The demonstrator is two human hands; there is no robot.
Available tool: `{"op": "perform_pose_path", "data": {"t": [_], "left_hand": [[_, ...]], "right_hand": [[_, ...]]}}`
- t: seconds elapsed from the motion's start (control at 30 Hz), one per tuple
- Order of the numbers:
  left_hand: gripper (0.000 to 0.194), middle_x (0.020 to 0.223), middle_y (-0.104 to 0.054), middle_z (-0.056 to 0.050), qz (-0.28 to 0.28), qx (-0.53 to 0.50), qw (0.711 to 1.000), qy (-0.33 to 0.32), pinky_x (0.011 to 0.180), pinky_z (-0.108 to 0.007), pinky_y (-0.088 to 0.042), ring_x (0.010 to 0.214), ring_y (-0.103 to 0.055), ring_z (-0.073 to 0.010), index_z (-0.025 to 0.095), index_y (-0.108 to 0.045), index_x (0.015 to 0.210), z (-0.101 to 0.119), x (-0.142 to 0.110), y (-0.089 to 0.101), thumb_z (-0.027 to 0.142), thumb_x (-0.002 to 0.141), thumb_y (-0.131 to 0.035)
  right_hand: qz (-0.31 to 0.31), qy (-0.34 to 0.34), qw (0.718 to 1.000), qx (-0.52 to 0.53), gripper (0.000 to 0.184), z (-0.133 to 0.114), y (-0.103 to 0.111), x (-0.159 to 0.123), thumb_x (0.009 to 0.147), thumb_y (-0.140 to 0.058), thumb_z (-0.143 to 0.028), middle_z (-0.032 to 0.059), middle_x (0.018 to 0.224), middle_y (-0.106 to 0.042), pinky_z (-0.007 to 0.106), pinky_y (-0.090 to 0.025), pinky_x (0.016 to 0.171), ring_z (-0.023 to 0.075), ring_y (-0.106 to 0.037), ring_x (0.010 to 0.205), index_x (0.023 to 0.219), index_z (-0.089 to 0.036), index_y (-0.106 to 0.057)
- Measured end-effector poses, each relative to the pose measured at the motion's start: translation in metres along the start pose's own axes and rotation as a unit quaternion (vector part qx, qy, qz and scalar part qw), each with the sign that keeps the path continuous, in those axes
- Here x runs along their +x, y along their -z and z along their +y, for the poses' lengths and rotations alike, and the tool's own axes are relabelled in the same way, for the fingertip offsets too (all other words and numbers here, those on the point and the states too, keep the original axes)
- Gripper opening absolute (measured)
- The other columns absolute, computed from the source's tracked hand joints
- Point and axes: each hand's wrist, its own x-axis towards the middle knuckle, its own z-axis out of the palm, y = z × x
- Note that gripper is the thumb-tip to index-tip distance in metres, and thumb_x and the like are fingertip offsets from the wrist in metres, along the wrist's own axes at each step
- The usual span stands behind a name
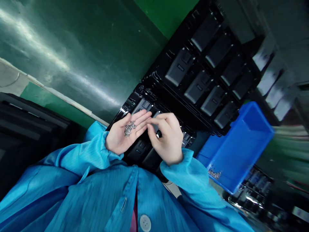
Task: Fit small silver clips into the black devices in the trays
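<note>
My left hand (122,137) is turned palm up with its fingers stretched out. A small heap of shiny metal screws (130,128) rests in its palm. Close against the left fingertips is my right hand (167,137), its thumb and forefinger brought together in a pinch. Whatever lies between those two fingertips is too small to make out. Under both hands sits a glossy black tray (127,106) with dark rectangular plastic units in it, partly hidden by the hands.
Beyond it, another black tray (166,93) holds several dark units (180,67). A blue bin (231,154) to the right has loose screws (214,173) in its near corner. The green tabletop (84,58) stretches left, with stacked black trays (31,138) at the lower left.
</note>
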Motion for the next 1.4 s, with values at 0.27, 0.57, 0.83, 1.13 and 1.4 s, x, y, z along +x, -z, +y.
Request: {"op": "perform_pose_path", "data": {"t": [0.27,0.57,0.83,1.13,1.4], "left_hand": [[0.056,0.12,-0.069,-0.015,-0.014,0.033,0.999,0.02,0.096,-0.027,-0.051,0.108,-0.067,-0.0184,0.004,-0.049,0.142,-0.003,-0.007,-0.007,0.037,0.104,-0.023],[0.043,0.101,-0.074,-0.011,-0.022,-0.004,1.0,0.014,0.11,-0.034,-0.044,0.115,-0.065,-0.0198,0.007,-0.066,0.118,-0.013,-0.009,-0.014,0.02,0.103,-0.028],[0.046,0.105,-0.073,-0.013,-0.007,0.003,1.0,0.015,0.111,-0.034,-0.043,0.118,-0.064,-0.0207,0.008,-0.07,0.099,-0.014,-0.009,-0.018,0.018,0.102,-0.025],[0.037,0.123,-0.069,-0.016,0.008,0.077,0.997,0.002,0.111,-0.033,-0.043,0.117,-0.064,-0.0201,0.005,-0.063,0.125,-0.011,-0.007,-0.006,0.018,0.1,-0.039],[0.045,0.135,-0.062,-0.014,0.088,0.049,0.995,-0.005,0.111,-0.031,-0.043,0.124,-0.06,-0.0195,0.006,-0.05,0.141,-0.004,-0.002,0.001,0.021,0.099,-0.043]], "right_hand": [[-0.042,0.025,0.999,0.002,0.006,-0.018,0.006,0.009,0.091,-0.059,-0.014,0.0046,0.094,-0.059,0.035,-0.046,0.078,0.0178,-0.054,0.087,0.089,-0.019,-0.063],[-0.082,-0.002,0.997,-0.001,0.008,-0.018,0.005,0.008,0.09,-0.059,-0.017,0.0035,0.095,-0.059,0.035,-0.042,0.076,0.02,-0.05,0.089,0.085,-0.021,-0.062],[-0.063,-0.004,0.997,-0.044,0.005,-0.017,0.0,0.004,0.084,-0.062,-0.018,0.0023,0.095,-0.06,0.037,-0.036,0.08,0.0213,-0.049,0.095,0.084,-0.023,-0.06],[-0.041,0.012,0.999,-0.03,0.003,-0.001,0.015,0.01,0.088,-0.056,-0.018,0.0043,0.095,-0.057,0.036,-0.043,0.081,0.0199,-0.054,0.091,0.089,-0.021,-0.058],[-0.125,-0.119,0.976,-0.132,0.012,0.021,-0.005,0.048,0.092,-0.046,-0.022,0.0036,0.087,-0.065,0.028,-0.04,0.063,0.0159,-0.059,0.071,0.095,-0.019,-0.057]]}}
